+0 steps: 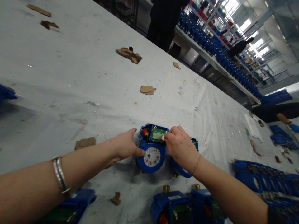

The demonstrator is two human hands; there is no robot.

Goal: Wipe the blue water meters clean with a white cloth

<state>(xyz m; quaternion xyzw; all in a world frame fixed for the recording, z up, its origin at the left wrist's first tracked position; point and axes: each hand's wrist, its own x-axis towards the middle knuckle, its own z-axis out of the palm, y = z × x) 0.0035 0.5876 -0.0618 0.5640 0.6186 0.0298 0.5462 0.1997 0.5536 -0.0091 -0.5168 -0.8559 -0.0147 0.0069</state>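
Note:
A blue meter (151,158) with a round white dial and an open top box stands on the table near the middle. Its box shows a green circuit board (158,130) with a small grey display. My left hand (127,144) grips the meter's left side, its thumb at the dial's edge. The fingers of my right hand (178,143) are pinched on a small white piece (163,137) at the display's right end. A second blue meter (181,168) stands just to the right, partly hidden under my right hand.
More blue meters (174,207) stand at the near edge, and rows of them (263,177) at the right. Cardboard scraps (148,90) lie on the white table (105,77). A person in dark clothes (163,21) stands beyond the far edge; another person's arm (283,118) shows at the right.

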